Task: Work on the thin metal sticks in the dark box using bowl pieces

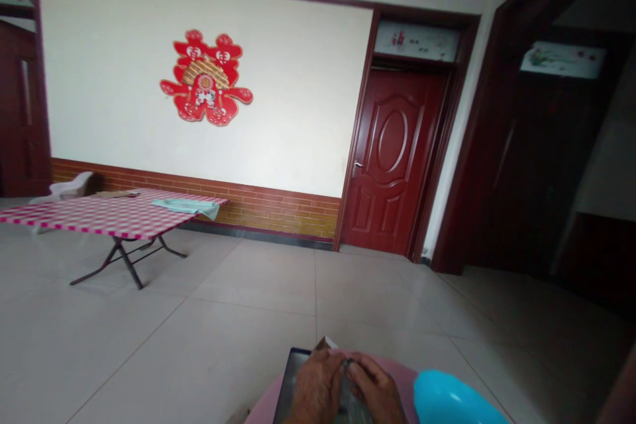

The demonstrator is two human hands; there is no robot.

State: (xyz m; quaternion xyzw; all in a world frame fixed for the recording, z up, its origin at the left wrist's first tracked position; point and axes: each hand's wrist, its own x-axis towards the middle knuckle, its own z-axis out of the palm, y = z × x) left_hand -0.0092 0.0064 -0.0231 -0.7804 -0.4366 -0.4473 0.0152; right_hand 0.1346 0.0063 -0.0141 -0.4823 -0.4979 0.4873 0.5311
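At the bottom of the head view my left hand (318,381) and my right hand (375,384) meet fingertip to fingertip. Between them is a small dark piece (346,364), pinched by both hands and too small to name. Beneath the hands lies a dark-rimmed tray (287,377), mostly covered by my left hand. A brown and white piece (325,343), perhaps card or paper, sticks up just past the fingers. All this rests on a pink round surface (405,374).
A bright blue rounded object (450,397), cut off by the frame, is right of my hands. Farther off stand a folding table (89,215) with a checked cover, a light cloth (186,205) on it, and a pale chair (74,185). A red door (392,159) is closed.
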